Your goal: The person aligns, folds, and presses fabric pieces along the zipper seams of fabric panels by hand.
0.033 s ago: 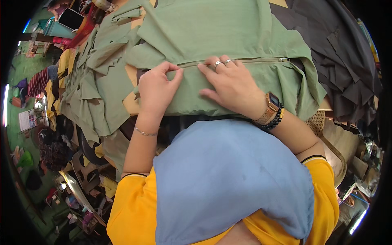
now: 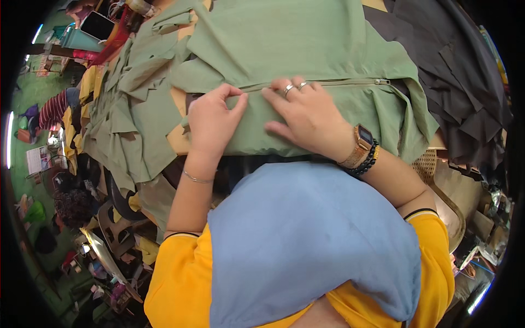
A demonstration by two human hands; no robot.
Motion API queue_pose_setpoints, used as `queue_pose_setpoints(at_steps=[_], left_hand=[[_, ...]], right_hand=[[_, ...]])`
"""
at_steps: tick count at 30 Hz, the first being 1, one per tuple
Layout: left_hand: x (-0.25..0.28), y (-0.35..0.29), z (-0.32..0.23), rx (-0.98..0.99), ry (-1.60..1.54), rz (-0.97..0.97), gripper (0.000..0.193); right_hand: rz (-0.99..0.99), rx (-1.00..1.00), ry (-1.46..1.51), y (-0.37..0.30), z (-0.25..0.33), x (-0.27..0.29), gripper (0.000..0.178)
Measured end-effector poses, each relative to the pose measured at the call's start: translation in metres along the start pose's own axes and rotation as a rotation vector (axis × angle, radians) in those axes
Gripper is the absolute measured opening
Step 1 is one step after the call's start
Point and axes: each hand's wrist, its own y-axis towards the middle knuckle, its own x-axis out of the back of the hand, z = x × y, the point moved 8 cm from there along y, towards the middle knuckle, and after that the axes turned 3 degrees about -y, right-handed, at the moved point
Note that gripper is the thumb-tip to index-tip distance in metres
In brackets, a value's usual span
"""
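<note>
A light green garment piece (image 2: 295, 38) lies spread across the table in front of me. A zipper (image 2: 350, 83) runs crosswise along it, with a metal slider (image 2: 382, 81) near its right end. My left hand (image 2: 212, 117) is closed in a pinch, thumb and forefinger together at the green cloth beside the zipper's left part; the fingertips hide exactly what lies between them. My right hand (image 2: 314, 117), with two rings, rests over the middle of the zipper, its fingers lying on the cloth and its thumb apart.
Loose green cloth pieces (image 2: 139, 104) are heaped to the left, dark grey cloth (image 2: 437, 71) to the right. At the far left sit a phone (image 2: 97, 25) and a red basket (image 2: 117, 34). A woven chair (image 2: 425, 165) stands to the right; another person (image 2: 53, 109) is at the left.
</note>
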Motion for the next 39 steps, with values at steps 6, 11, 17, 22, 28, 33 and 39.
queue_pose_setpoints(at_steps=[6, 11, 17, 22, 28, 33, 39], left_hand=[[0.003, -0.018, -0.009, -0.127, 0.238, -0.042, 0.017], [0.017, -0.033, -0.016, -0.322, 0.433, -0.142, 0.016], [0.034, -0.03, -0.01, -0.335, 0.274, -0.095, 0.017], [0.028, -0.018, 0.035, 0.078, -0.246, -0.015, 0.02], [0.027, -0.007, 0.047, 0.162, -0.264, 0.023, 0.029], [0.025, -0.005, 0.049, 0.147, -0.22, -0.007, 0.029], [0.026, -0.004, 0.049, 0.153, -0.191, -0.018, 0.03]], right_hand=[[0.028, 0.027, 0.045, 0.001, 0.013, -0.009, 0.064], [0.029, 0.028, 0.045, 0.001, 0.012, -0.011, 0.065], [0.023, 0.021, 0.053, 0.004, 0.013, -0.009, 0.064], [0.023, 0.018, 0.063, 0.005, 0.015, -0.008, 0.064], [0.046, 0.011, 0.057, 0.006, 0.015, -0.009, 0.063], [0.098, 0.0, 0.036, 0.008, 0.015, -0.01, 0.066], [0.122, 0.013, 0.018, 0.012, 0.016, -0.007, 0.067]])
